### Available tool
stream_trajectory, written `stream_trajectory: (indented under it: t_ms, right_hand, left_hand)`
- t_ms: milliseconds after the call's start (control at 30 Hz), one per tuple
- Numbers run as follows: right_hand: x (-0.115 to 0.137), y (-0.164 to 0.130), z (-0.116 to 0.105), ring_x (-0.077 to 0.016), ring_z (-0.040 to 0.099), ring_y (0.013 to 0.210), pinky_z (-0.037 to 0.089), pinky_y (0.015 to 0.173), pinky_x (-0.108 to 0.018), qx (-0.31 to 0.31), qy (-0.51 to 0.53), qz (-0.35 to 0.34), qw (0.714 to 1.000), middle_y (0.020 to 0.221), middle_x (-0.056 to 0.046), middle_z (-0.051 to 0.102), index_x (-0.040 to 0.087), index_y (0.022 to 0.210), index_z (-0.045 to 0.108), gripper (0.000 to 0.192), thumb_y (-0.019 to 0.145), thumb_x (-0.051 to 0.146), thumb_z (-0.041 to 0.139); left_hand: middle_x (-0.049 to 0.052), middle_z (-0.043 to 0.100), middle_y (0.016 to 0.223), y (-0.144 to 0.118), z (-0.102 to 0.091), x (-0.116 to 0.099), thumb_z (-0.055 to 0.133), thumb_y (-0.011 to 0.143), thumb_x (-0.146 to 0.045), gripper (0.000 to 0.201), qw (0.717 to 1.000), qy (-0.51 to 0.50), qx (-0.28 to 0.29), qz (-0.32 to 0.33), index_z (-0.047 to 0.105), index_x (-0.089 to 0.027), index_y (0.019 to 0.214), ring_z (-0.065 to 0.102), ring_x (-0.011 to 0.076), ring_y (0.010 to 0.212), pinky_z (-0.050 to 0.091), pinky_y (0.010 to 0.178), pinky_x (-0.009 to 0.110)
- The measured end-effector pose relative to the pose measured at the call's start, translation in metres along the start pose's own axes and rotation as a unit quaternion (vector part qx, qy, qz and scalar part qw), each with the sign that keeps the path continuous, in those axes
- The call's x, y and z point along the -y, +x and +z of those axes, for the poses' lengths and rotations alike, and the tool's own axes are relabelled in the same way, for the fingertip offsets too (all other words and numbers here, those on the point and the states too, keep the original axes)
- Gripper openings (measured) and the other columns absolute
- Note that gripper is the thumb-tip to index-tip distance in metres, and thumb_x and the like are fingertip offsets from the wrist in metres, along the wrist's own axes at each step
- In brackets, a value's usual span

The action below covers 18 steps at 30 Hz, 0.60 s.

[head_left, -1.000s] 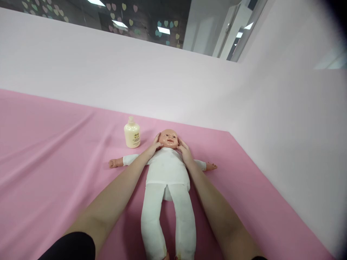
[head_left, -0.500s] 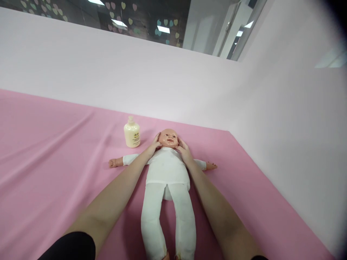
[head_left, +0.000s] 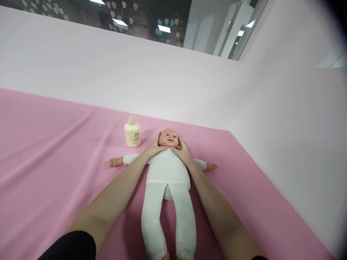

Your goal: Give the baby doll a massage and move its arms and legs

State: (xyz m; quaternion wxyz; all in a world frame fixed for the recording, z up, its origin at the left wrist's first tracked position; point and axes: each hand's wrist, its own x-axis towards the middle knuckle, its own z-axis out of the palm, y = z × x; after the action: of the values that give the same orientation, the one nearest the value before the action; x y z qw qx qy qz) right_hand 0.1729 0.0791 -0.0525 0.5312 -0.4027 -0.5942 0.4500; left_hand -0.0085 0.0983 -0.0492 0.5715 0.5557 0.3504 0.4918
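Head camera, centre of the frame: my left hand (head_left: pixel 154 147) and right hand (head_left: pixel 183 151) cup the doll (head_left: pixel 168 169) by its head, fingers spread along the cheeks. Since half a second ago my thumbs have slid inward under the chin, nearly meeting. The doll lies face-up on the pink sheet (head_left: pixel 54 151), lotion bottle (head_left: pixel 132 132) just upper left of its head.

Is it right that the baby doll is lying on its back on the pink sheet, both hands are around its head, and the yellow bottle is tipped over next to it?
Not quite. The head view shows the bottle standing upright, not tipped over. The rest holds: the doll lies on its back on the pink sheet, with the left hand and right hand around its head.
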Motion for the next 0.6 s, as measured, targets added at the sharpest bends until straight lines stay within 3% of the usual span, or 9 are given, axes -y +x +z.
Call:
stream_trajectory:
  t_ms: [233, 400, 600]
  right_hand:
    - [-0.005, 0.003, -0.002, -0.0240, 0.045, 0.127, 0.038, 0.106, -0.039, -0.014, -0.017, 0.005, 1.000, 0.143, -0.007, 0.041, 0.022, 0.141, 0.032, 0.087, 0.063, 0.027, 0.072]
    - [-0.010, 0.007, -0.006, -0.0244, 0.041, 0.130, 0.036, 0.108, -0.039, -0.026, -0.004, -0.008, 1.000, 0.142, -0.006, 0.042, 0.020, 0.137, 0.039, 0.081, 0.061, 0.017, 0.067]
    - [-0.013, 0.011, -0.005, -0.0229, 0.042, 0.130, 0.035, 0.109, -0.038, -0.038, 0.027, -0.008, 0.999, 0.142, -0.007, 0.042, 0.019, 0.133, 0.043, 0.075, 0.060, 0.015, 0.059]
  left_hand:
    - [0.007, 0.025, 0.151, 0.010, -0.005, 0.008, 0.064, 0.059, -0.012, 0.100, 1.000, -0.010, -0.012, 0.027, 0.017, -0.022, 0.146, 0.027, 0.0264, 0.137, 0.026, 0.113, 0.038]
    - [0.005, 0.038, 0.145, 0.007, -0.001, 0.006, 0.052, 0.057, -0.008, 0.097, 0.998, -0.057, -0.025, -0.019, 0.016, -0.023, 0.146, 0.040, 0.0267, 0.130, 0.035, 0.107, 0.039]
    - [0.002, 0.033, 0.148, 0.005, 0.001, 0.002, 0.048, 0.055, -0.007, 0.094, 0.996, -0.073, -0.054, -0.026, 0.022, -0.022, 0.145, 0.043, 0.0252, 0.128, 0.044, 0.099, 0.033]
